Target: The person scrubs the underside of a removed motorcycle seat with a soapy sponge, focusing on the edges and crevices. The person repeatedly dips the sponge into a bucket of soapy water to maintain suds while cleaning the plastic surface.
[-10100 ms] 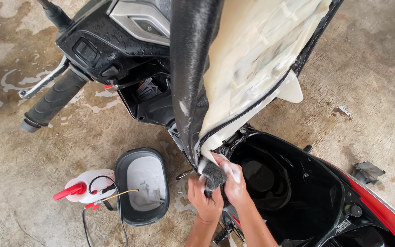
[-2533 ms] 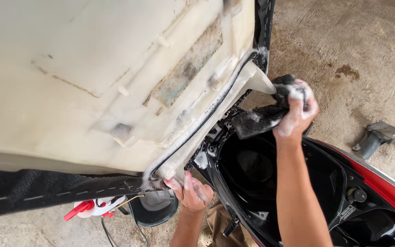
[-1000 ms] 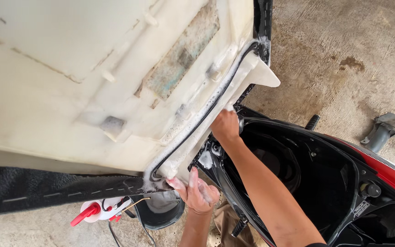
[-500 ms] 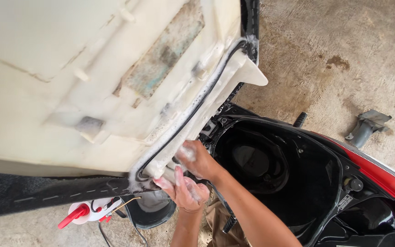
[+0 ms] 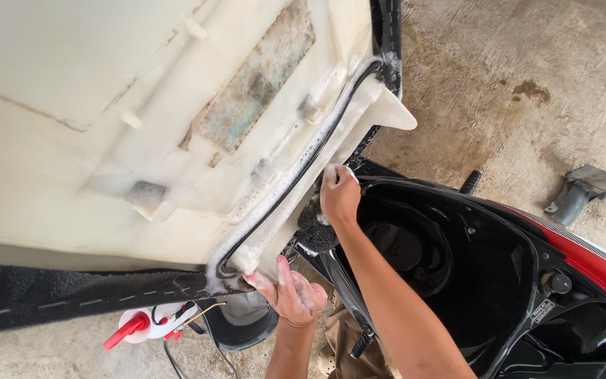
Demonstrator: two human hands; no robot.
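Note:
A scooter's seat (image 5: 177, 126) is lifted, its cream underside filling the upper left, with a black cable along its soapy edge. My left hand (image 5: 290, 291) is foamy and holds the seat's lower corner from beneath. My right hand (image 5: 339, 193) presses a dark soapy sponge (image 5: 314, 228) against the seat's edge, above the open black storage tub (image 5: 457, 267).
A dark basin (image 5: 240, 326) and a white spray bottle with a red trigger (image 5: 145, 324) stand on the concrete floor at lower left. Red bodywork (image 5: 590, 253) runs along the right. A grey metal part (image 5: 580, 193) lies on the floor at far right.
My right hand with the sponge has slid up along the seat's edge from near my left hand. The left hand has stayed at the seat's corner.

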